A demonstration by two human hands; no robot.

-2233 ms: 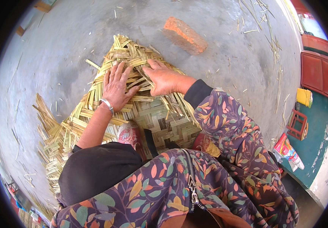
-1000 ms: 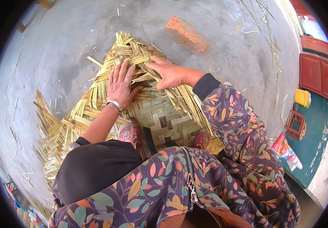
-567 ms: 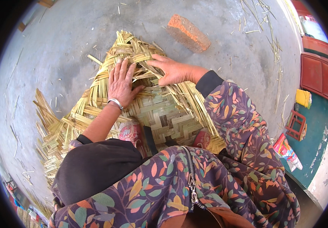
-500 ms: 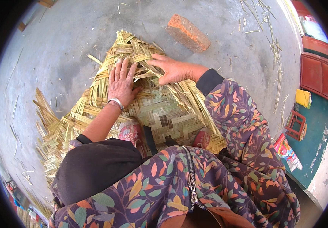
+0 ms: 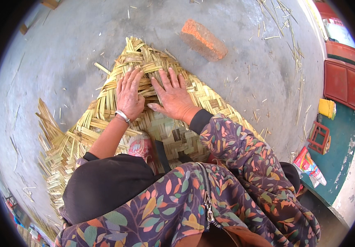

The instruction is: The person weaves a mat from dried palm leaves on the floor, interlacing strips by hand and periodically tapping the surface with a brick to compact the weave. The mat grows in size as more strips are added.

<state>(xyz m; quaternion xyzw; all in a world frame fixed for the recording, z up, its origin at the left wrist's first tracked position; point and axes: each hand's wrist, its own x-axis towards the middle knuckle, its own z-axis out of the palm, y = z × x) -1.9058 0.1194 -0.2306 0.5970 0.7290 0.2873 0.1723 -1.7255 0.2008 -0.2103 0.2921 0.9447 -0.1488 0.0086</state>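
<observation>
A woven mat of pale yellow plant strips (image 5: 215, 102) lies on the floor beneath me, its far corner folded into a point. My left hand (image 5: 130, 98) rests flat on the weave just inside this corner, fingers stretched out, with a bracelet at the wrist. Beside it my right hand (image 5: 175, 95) presses down palm first, fingers spread. Between the hands is a dark gap in the folded layers. Neither hand grips a strip. Loose, unwoven strip ends (image 5: 50, 123) fan out along the mat's left side.
A red brick (image 5: 204, 40) lies on the concrete beyond the mat. Straw scraps (image 5: 294, 53) are scattered to the right. Along the right wall stand red furniture (image 5: 345, 84), a yellow packet (image 5: 327, 108) and a small red frame (image 5: 319, 138). My patterned shoe (image 5: 139, 147) is on the mat.
My right hand has moved left and nearer, from the fold's right edge to flat on the weave. The mat's right side now spreads further outward. My left hand has barely moved.
</observation>
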